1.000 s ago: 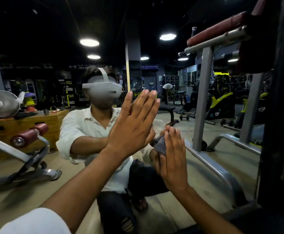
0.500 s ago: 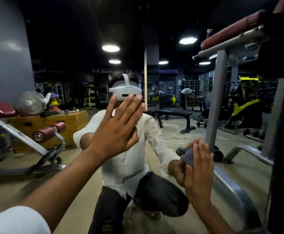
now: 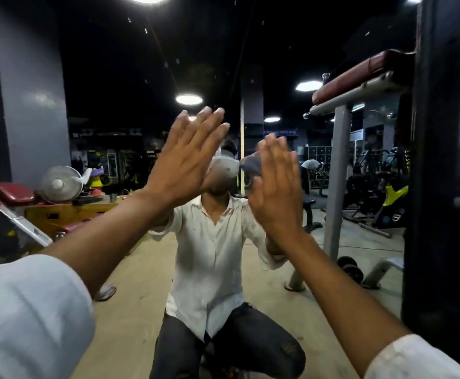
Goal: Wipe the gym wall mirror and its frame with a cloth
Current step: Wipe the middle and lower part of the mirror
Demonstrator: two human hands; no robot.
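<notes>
The wall mirror (image 3: 146,283) fills almost the whole view and reflects a crouching person in a white shirt and the gym behind. Its dark frame (image 3: 436,187) runs down the right side. My left hand (image 3: 187,157) lies flat on the glass with straight, spread fingers, holding nothing. My right hand (image 3: 275,190) presses a grey-blue cloth (image 3: 250,166) against the glass with straight fingers. Only the cloth's left part shows past my fingers; the rest is hidden under the palm.
The mirror reflects a grey bench stand with a red pad (image 3: 360,77) on the right, a red-padded bench (image 3: 7,198) and a fan (image 3: 59,183) on the left, and yellow machines (image 3: 387,198) at the far right.
My right hand has carried the cloth up and to the left across the glass, from low right to beside my left hand. My left hand stays flat on the mirror. The view has tilted upward.
</notes>
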